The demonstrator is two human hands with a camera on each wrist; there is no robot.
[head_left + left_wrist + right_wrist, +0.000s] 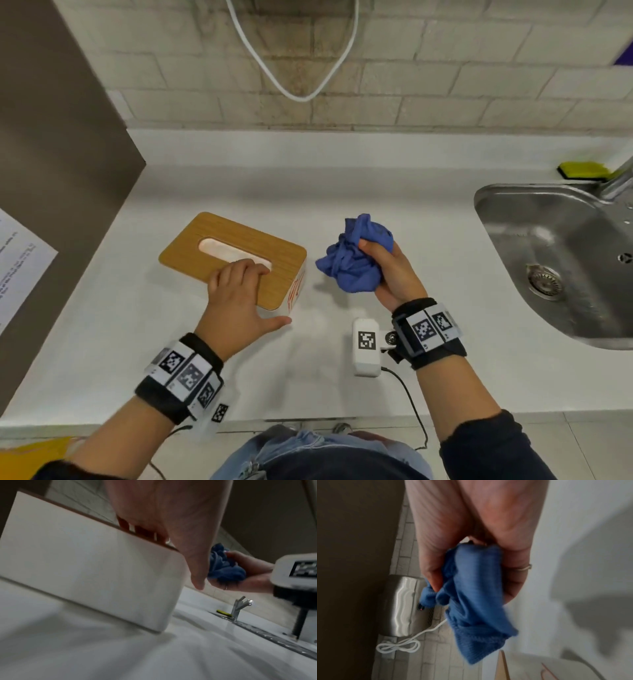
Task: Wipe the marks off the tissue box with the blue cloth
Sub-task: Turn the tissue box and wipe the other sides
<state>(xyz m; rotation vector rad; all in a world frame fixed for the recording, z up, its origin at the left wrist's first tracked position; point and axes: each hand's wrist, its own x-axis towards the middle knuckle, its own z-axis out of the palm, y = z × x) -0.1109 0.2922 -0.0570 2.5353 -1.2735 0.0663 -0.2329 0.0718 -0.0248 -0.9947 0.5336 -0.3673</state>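
The tissue box [233, 253], white with a wooden lid, stands on the white counter [342, 178]. Red marks [296, 291] show on its right end. My left hand [236, 298] rests on the lid's near right corner, its thumb spread out away from the box. The left wrist view shows the box's plain white long side [85, 561] under my left hand [163, 513]. My right hand [394, 274] grips the bunched blue cloth [352, 263] just right of the box, off the counter. The cloth [476, 601] hangs from that hand's fingers [513, 582], above the box's end [539, 669].
A steel sink [555, 260] with a faucet [616, 178] lies at the right, a yellow-green sponge [582, 169] behind it. A brown panel [51, 137] with a paper sheet [17, 267] bounds the left. A white cable [291, 68] hangs on the brick wall.
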